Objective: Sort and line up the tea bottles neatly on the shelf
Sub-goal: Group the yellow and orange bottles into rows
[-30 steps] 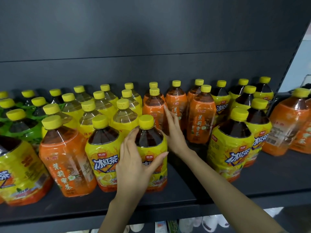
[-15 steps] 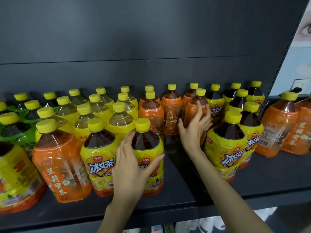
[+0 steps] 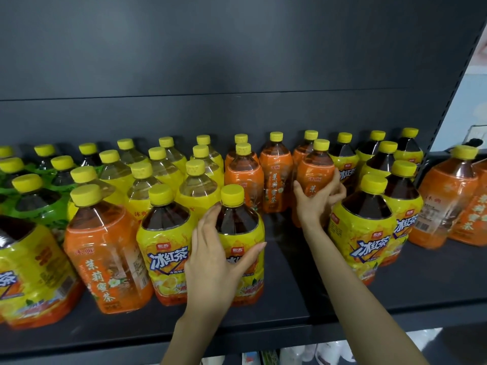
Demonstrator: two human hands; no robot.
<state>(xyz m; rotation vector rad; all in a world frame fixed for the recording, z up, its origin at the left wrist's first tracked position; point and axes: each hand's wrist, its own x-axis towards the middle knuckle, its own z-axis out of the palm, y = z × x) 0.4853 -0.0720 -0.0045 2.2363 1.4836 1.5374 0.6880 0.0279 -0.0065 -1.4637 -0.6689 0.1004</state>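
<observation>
1. Tea bottles [image 3: 197, 185] stand in mixed clusters across the dark shelf [image 3: 290, 301]: green labels far left, pale yellow ones behind, orange labels mid-shelf, and dark tea in yellow labels at the front and on the right. A bare patch of shelf lies in front of the orange cluster
2. The front yellow-labelled bottle [image 3: 245, 233] stands upright near the shelf's front edge, touching its twin [image 3: 163, 241] on the left. The orange bottle [image 3: 315, 177] stands upright further back, at the right edge of the orange cluster, just beside another yellow-labelled bottle [image 3: 363, 222]
3. The left hand [image 3: 213, 262] wraps the front yellow-labelled bottle, with its fingers spread up the left shoulder and its thumb stretched across the label. The right hand [image 3: 316, 204] grips the orange bottle low on its body, its fingers curled round the right side
4. The step in hand looks like regrouping by label. To do it well, I would move one bottle at a time and keep the other hand steadying
5. Grip below the shoulder, where the body is widest. Slide the bottle rather than lift it, since the neighbours crowd close and a swung base could topple them
6. Set each bottle down touching its own kind, label forward, cap in line with the row behind
</observation>
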